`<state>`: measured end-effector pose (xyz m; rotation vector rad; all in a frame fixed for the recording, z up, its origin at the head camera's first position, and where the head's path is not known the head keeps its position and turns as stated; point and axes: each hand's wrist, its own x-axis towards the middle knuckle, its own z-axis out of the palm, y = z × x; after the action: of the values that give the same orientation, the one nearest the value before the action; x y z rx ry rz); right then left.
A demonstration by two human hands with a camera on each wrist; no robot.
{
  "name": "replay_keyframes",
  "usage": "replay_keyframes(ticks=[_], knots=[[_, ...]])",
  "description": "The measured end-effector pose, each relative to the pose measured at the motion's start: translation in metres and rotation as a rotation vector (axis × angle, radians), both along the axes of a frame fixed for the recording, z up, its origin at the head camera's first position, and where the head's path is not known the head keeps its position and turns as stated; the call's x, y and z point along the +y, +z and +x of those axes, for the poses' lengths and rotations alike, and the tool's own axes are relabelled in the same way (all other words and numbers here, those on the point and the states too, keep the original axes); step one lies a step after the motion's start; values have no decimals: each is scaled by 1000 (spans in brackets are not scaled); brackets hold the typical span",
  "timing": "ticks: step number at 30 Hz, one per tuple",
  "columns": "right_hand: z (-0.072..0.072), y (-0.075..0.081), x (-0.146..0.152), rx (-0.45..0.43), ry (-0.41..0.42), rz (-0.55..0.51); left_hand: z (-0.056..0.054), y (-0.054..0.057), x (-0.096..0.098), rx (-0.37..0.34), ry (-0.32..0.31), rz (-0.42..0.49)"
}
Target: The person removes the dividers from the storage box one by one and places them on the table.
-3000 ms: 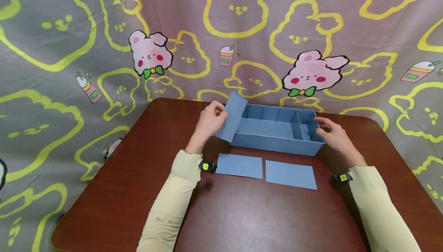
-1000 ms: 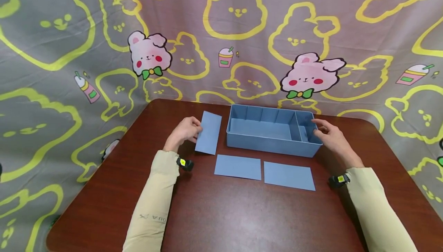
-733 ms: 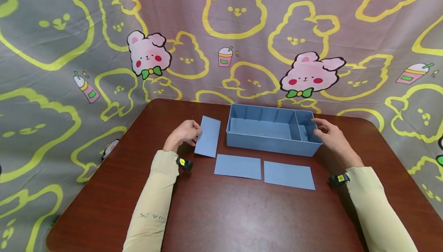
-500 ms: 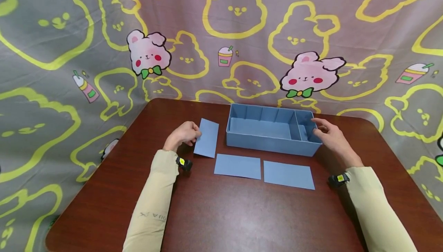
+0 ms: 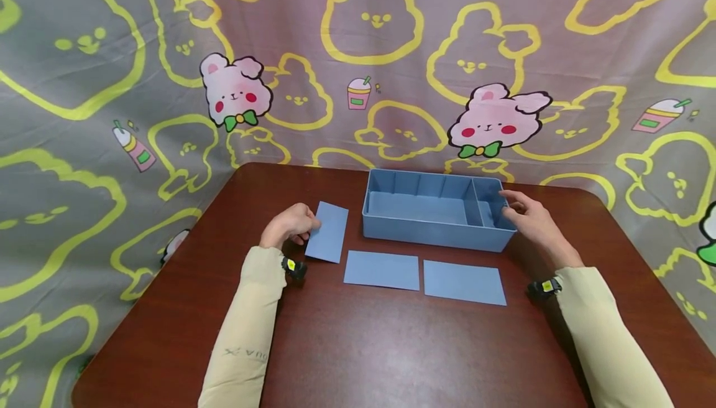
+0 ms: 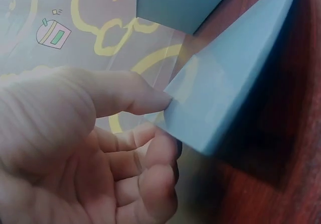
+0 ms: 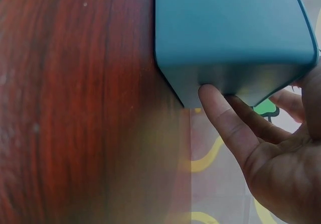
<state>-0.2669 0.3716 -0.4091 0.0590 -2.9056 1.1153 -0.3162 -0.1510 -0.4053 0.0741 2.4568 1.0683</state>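
My left hand pinches a flat blue rectangular panel by its left edge, just left of a blue divided storage bin. In the left wrist view the thumb lies on the panel's upper face, the other fingers curl below, and the panel is tilted over a dark shadow. At the bin's right end, my right hand holds the wall, its upper fingertips overlapping the rim in the head view. Other fingers press the outer end wall in the right wrist view.
Two more blue panels, a left one and a right one, lie flat in front of the bin. A divider parts the bin into a large and a small compartment. Behind the wooden table hangs a patterned curtain.
My left hand has carried the panel leftward from over the bin's left end, then toward me, tilting it lower to the table. The right hand has stayed at the bin's right end.
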Motion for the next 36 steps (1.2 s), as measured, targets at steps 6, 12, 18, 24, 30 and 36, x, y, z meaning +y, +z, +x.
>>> replay_keyframes(ticks=[6, 12, 18, 24, 30, 36], knots=[[1, 0, 0, 2, -12, 4, 0, 2, 1, 0, 4, -6], [1, 0, 0, 1, 0, 3, -2, 1, 1, -10, 29, -50], [0, 0, -1, 9, 2, 5, -2, -1, -1, 3, 45, -107], [0, 1, -3, 8, 0, 7, 0, -1, -4, 3, 77, -99], [0, 1, -2, 13, 3, 4, 0, -1, -6, 10, 89, -96], [-2, 1, -3, 16, -3, 24, -2, -2, -7, 17, 96, -109]])
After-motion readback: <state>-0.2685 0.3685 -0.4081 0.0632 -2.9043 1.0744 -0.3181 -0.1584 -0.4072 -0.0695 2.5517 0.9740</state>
